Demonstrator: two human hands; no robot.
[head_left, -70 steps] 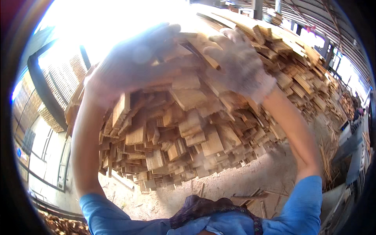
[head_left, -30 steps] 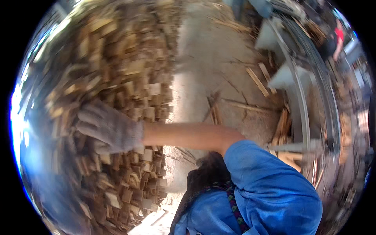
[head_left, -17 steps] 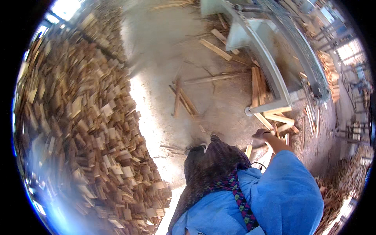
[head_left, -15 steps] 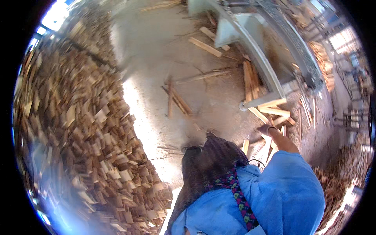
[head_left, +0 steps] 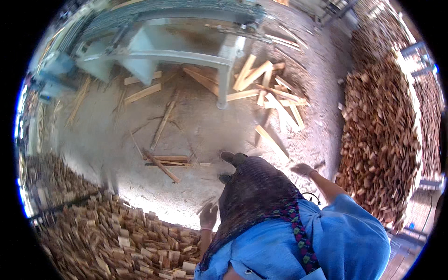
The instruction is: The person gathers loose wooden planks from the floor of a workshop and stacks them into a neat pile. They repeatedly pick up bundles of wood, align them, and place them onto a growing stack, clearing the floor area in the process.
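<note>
My left hand [head_left: 208, 216] hangs low beside the dark apron [head_left: 254, 191], nothing in it and the fingers apart. It is nearest the heap of short wood pieces [head_left: 140, 242] at the lower left. On the other side my right hand [head_left: 302, 170] is held out over the dusty floor with fingers stretched, also holding nothing. Just ahead of it lies a pale wood strip [head_left: 272, 143]. Farther off, several loose wood offcuts [head_left: 282, 109] lie crossed in a scattered pile beside a metal leg.
A long metal machine frame [head_left: 154, 57] spans the far left and middle. Thin boards [head_left: 165, 161] lie on the floor left of my shoes [head_left: 232, 158]. A tall stack of brown wood pieces [head_left: 380, 140] stands on the right.
My view has swung right, so the machine now stretches across the top and the right stack shows fully. My left hand has come into view. My right hand is now apart from the offcuts.
</note>
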